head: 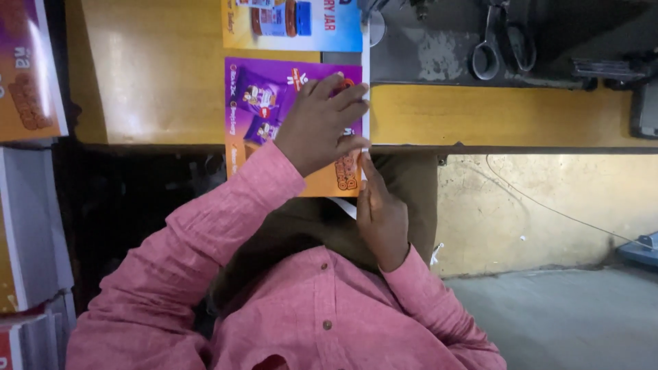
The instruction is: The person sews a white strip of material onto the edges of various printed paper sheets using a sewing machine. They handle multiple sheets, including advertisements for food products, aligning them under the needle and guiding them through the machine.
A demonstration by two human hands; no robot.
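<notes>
Your purple and orange printed sheet (274, 109) lies flat on the yellow table (157, 75), with its lower orange end hanging past the table's front edge. It is glossy, with pictures of snack packets on the purple part. Its right edge runs straight and shows a thin white margin. Much of its middle is covered from view.
</notes>
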